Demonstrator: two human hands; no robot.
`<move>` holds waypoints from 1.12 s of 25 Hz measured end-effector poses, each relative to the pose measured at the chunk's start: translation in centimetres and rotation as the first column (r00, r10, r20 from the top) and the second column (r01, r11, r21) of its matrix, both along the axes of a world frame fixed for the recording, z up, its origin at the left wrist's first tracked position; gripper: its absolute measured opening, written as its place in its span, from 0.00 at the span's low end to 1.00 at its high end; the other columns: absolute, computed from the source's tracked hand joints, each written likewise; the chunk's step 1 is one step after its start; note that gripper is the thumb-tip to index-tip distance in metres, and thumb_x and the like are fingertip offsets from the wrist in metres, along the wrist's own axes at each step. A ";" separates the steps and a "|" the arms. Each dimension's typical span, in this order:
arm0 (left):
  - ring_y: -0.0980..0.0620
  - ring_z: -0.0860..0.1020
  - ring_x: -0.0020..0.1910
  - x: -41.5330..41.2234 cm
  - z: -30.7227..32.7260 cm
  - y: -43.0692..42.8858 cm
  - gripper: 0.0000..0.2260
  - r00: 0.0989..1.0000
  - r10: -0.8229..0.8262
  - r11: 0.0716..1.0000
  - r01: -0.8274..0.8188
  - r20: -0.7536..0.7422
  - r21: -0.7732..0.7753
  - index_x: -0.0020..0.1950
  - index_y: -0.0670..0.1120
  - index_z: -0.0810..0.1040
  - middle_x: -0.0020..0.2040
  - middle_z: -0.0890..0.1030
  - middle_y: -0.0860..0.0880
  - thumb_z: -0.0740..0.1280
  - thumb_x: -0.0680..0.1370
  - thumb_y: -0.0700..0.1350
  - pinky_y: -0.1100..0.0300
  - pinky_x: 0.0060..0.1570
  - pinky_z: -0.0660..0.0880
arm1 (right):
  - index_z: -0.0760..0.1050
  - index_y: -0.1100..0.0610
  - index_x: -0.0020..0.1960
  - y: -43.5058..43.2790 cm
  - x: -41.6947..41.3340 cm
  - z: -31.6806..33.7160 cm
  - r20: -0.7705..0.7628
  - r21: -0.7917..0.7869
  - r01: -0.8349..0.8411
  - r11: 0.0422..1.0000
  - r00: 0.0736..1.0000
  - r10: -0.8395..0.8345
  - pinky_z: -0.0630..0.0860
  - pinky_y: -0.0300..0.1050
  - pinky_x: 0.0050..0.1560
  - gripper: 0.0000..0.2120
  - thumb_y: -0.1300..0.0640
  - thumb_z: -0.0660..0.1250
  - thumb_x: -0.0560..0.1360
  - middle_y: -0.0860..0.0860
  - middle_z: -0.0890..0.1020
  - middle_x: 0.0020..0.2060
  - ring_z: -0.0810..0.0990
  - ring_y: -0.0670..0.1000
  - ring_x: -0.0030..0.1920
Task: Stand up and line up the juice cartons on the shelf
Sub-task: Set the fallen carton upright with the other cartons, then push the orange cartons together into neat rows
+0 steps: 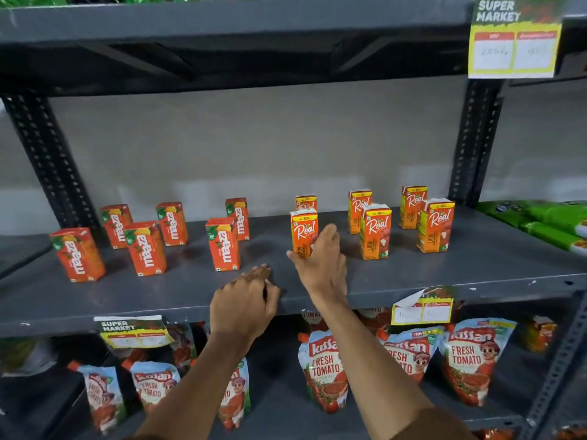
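1. The shelf (pixel 413 274) is a dark grey metal board on perforated uprights, and all the juice cartons on it stand upright.
2. On the left half stand six Maaza cartons (pixel 144 247): orange, with the white name running up the side and a green corner with a mango picture. They sit in loose pairs, front and back, turned at slightly different angles and not in a straight row.
3. On the right half stand six Real cartons (pixel 375 231): orange fronts, a yellow price band at the top, white script lettering, a green strip down one side. They too are in front-and-back pairs.
4. The right hand (pixel 320 265) reaches onto the shelf to the front Real carton of the leftmost pair (pixel 303 228). Its grip is closed around the lower part of that carton, thumb on the left edge, fingers on the right side; the carton is upright with its base on or just at the shelf.
5. The left hand (pixel 244 304) lies on the front edge of the shelf, between the Maaza group and the held carton. Its grip holds nothing; the fingers are loosely curled, tips on the board.
6. Price tags (pixel 422 308) reading "Super Market" hang from the shelf edges.
7. On the shelf below stand Kissan ketchup pouches (pixel 324 366), and green packets (pixel 540 217) lie at the far right.
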State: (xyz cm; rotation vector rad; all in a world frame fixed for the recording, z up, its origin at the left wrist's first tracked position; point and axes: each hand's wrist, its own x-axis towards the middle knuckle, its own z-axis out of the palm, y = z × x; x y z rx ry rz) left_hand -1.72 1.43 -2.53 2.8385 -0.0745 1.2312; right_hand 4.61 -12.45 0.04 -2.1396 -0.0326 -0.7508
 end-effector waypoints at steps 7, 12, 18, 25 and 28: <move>0.46 0.80 0.44 -0.4 0.9 -0.3 0.16 0.976 -0.063 0.995 0.045 -0.210 -0.087 0.53 0.50 0.76 0.51 0.81 0.49 0.53 0.76 0.55 0.56 0.37 0.70 | 0.60 0.58 0.66 0.1 -1.3 0.3 -0.132 -0.105 0.040 0.994 0.990 -0.054 0.79 0.55 0.58 0.39 0.46 0.79 0.67 0.58 0.73 0.64 0.77 0.60 0.63; 0.51 0.77 0.49 -2.4 2.0 3.1 0.14 0.907 -0.387 0.890 0.322 -0.165 -0.322 0.57 0.54 0.74 0.53 0.79 0.50 0.54 0.77 0.55 0.57 0.43 0.73 | 0.61 0.60 0.70 5.3 -6.3 0.6 0.187 -0.047 0.137 0.990 0.974 -0.126 0.73 0.58 0.63 0.39 0.45 0.77 0.69 0.60 0.69 0.64 0.69 0.60 0.64; 0.50 0.73 0.58 -3.8 2.6 17.7 0.14 0.946 -0.265 0.896 0.313 0.188 -0.313 0.62 0.49 0.73 0.61 0.75 0.50 0.57 0.79 0.52 0.55 0.55 0.71 | 0.62 0.55 0.64 18.8 -9.5 2.7 0.425 -0.004 -0.113 0.994 0.899 0.103 0.80 0.52 0.51 0.28 0.49 0.73 0.73 0.53 0.69 0.60 0.74 0.53 0.58; 0.46 0.68 0.58 -1.2 4.0 30.9 0.31 0.974 -0.033 0.765 0.169 0.225 -0.622 0.64 0.44 0.66 0.60 0.70 0.44 0.73 0.70 0.58 0.48 0.57 0.71 | 0.62 0.59 0.66 29.8 -5.8 2.1 0.115 0.204 -0.116 0.972 0.989 0.094 0.71 0.48 0.59 0.41 0.48 0.81 0.63 0.57 0.70 0.62 0.72 0.58 0.62; 0.41 0.67 0.64 0.0 3.8 32.2 0.45 0.999 0.011 0.637 -0.041 -0.044 -0.770 0.66 0.38 0.63 0.64 0.67 0.39 0.78 0.62 0.61 0.47 0.63 0.68 | 0.63 0.59 0.65 31.0 -4.2 1.0 -0.108 0.095 -0.009 0.995 0.994 0.019 0.71 0.56 0.62 0.43 0.47 0.83 0.60 0.58 0.73 0.62 0.72 0.61 0.64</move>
